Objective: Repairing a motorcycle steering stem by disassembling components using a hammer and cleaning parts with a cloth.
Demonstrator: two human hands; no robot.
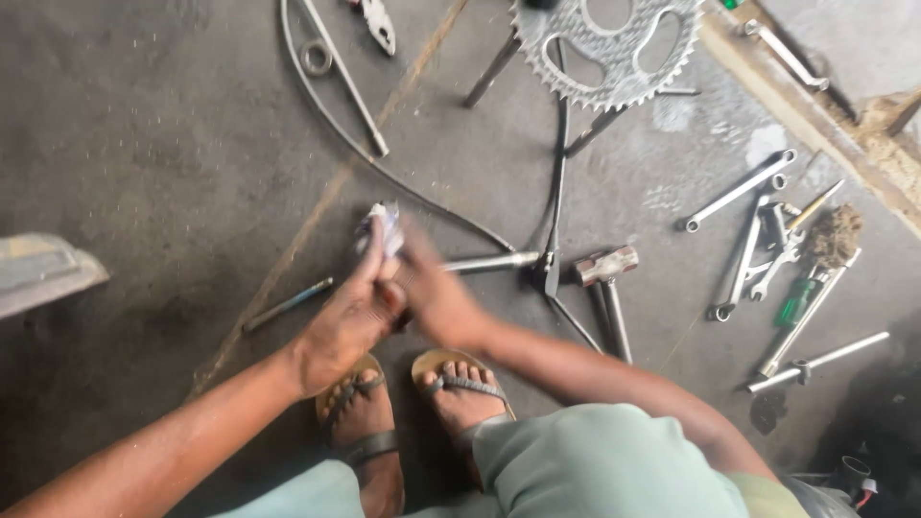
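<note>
Looking down from the head camera, I see both hands meet low over the concrete floor [144,173], just above my sandalled feet [413,403]. My left hand [350,321] has its fingers closed around a crumpled pale rag [382,228], which sticks up past the fingertips. My right hand [436,297] presses against the left, blurred; I cannot tell whether it grips anything. Just beside the hands a shiny metal rod [489,261] lies on the floor, running toward a hammer [606,267]. A large toothed sprocket [609,43] sits well apart at the top. Spanners and wrenches [743,254] are scattered to the right, with a green-handled screwdriver [796,299] among them.
</note>
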